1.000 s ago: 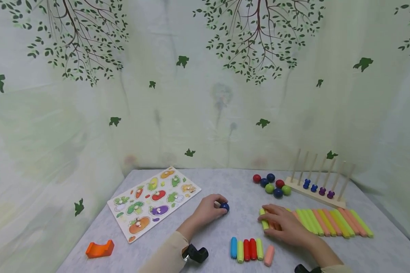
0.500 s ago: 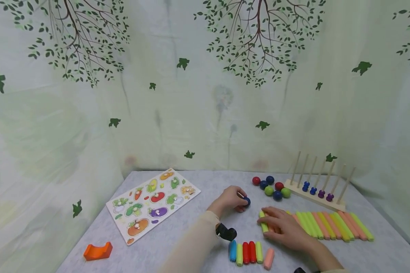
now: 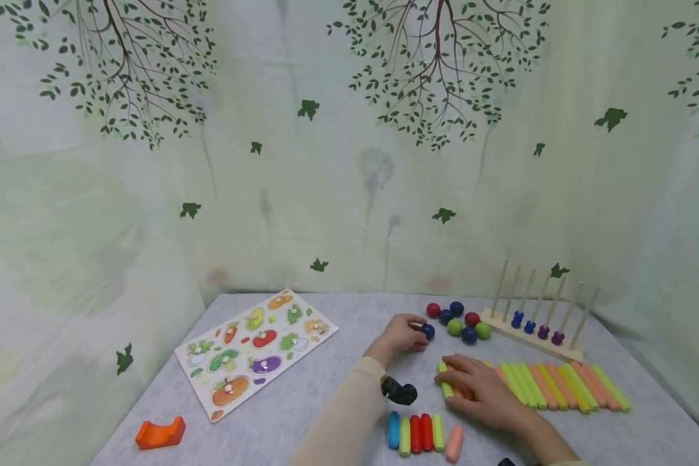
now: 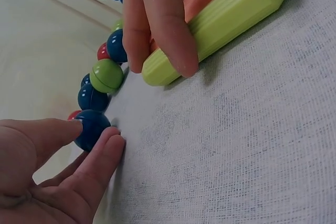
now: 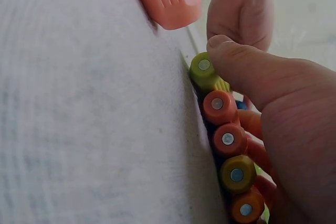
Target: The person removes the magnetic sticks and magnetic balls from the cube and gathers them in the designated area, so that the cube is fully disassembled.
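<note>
My left hand (image 3: 400, 334) pinches a dark blue ball (image 4: 93, 129) between thumb and fingertips, close over the table. Just beyond it lies a loose group of red, green and blue balls, a green ball (image 3: 454, 327) among them. My right hand (image 3: 482, 388) lies across the left end of a long row of coloured sticks (image 3: 536, 386). Its thumb and fingertips press the outer side of the endmost yellow-green stick (image 4: 226, 30). In the right wrist view, grey discs show in the ends of several sticks, such as a pink stick (image 5: 216, 109).
A wooden peg stand (image 3: 532, 334) with blue and purple pieces stands at the back right. In front are a short row of sticks, including a red stick (image 3: 426, 432), and a separate pink stick (image 3: 454, 444). Left are a vegetable puzzle board (image 3: 256, 356) and an orange curved block (image 3: 160, 433).
My left hand has carried the blue ball rightward and away from me, up to the group of balls. The right hand stays on the end of the row.
</note>
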`<state>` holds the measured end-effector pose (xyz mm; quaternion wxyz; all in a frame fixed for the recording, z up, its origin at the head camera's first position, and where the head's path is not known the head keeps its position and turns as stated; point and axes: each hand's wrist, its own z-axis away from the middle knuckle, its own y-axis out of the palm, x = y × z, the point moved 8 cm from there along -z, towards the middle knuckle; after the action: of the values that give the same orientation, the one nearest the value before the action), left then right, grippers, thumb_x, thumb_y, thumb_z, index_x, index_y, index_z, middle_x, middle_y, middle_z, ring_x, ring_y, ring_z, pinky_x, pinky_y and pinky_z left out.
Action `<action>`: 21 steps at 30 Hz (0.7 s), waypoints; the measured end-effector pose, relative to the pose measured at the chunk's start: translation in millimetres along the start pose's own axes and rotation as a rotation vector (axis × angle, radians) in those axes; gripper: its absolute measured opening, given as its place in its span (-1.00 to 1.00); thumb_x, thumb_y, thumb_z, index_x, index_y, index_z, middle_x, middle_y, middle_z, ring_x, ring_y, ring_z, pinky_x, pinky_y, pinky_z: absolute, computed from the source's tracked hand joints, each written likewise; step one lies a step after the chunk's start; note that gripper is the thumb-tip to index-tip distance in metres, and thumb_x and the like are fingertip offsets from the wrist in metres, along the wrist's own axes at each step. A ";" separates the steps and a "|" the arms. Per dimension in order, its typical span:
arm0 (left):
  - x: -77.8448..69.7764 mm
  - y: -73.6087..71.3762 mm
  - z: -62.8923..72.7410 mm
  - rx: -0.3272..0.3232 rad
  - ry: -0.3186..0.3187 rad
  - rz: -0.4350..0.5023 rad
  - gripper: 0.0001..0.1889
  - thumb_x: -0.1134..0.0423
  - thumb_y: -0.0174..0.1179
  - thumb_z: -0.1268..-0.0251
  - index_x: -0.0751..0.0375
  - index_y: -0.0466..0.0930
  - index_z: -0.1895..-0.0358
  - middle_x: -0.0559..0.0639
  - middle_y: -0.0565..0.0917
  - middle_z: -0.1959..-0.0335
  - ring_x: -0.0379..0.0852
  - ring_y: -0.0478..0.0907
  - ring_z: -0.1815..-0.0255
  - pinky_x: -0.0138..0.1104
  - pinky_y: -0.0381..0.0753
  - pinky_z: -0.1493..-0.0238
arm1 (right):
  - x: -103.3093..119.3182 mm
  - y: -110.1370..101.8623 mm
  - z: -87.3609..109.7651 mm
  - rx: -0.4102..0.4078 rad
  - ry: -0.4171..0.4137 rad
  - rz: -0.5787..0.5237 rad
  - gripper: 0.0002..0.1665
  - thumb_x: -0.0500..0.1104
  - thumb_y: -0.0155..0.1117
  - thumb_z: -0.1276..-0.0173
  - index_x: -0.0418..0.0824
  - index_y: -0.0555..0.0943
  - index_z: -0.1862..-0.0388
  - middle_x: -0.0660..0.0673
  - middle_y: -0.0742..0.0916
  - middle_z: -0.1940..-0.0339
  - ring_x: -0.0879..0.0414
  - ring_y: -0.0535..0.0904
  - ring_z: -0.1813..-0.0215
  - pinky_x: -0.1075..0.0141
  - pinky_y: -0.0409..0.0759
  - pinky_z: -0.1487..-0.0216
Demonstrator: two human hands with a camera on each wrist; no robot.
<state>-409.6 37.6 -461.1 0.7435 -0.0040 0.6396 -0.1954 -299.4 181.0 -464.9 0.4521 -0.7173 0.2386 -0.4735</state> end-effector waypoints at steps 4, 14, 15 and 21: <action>0.1 4.3 -3.7 0.032 0.014 0.002 -0.56 0.40 0.24 -0.33 0.21 0.54 -0.27 0.16 0.63 -0.08 -0.12 0.70 0.21 -0.28 0.73 0.08 | -2.3 0.9 0.0 0.004 0.000 0.004 -0.59 0.24 0.32 -0.31 0.31 0.64 -0.13 -0.08 0.49 -0.45 -0.22 0.32 -0.49 -0.40 0.25 -0.36; 7.2 -4.5 -2.6 0.030 0.060 -0.030 -0.56 0.25 0.22 -0.40 0.18 0.49 -0.31 0.16 0.59 -0.21 -0.15 0.68 0.11 -0.26 0.71 -0.01 | 2.8 1.4 0.0 -0.005 0.003 -0.001 -0.60 0.24 0.33 -0.31 0.32 0.64 -0.12 -0.07 0.49 -0.46 -0.21 0.32 -0.49 -0.39 0.29 -0.36; 7.4 -7.0 -0.7 0.030 0.065 -0.032 -0.57 0.24 0.20 -0.42 0.18 0.49 -0.31 0.15 0.60 -0.20 -0.14 0.68 0.11 -0.26 0.71 -0.01 | 2.5 1.0 -0.2 -0.005 0.008 0.001 -0.60 0.24 0.33 -0.30 0.32 0.64 -0.12 -0.07 0.49 -0.46 -0.20 0.32 -0.49 -0.39 0.29 -0.36; 5.3 -27.8 19.0 0.029 0.125 -0.073 -0.63 0.24 0.12 -0.47 0.26 0.50 -0.26 0.12 0.64 -0.12 -0.08 0.67 0.10 -0.24 0.72 0.05 | 0.4 0.2 0.6 -0.003 0.003 0.007 -0.59 0.27 0.30 -0.32 0.32 0.63 -0.13 -0.07 0.49 -0.46 -0.20 0.31 -0.50 -0.39 0.27 -0.36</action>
<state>-398.9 5.7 -455.6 0.6945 -0.0044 0.6812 -0.2314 -298.7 180.9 -464.9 0.4524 -0.7162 0.2427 -0.4727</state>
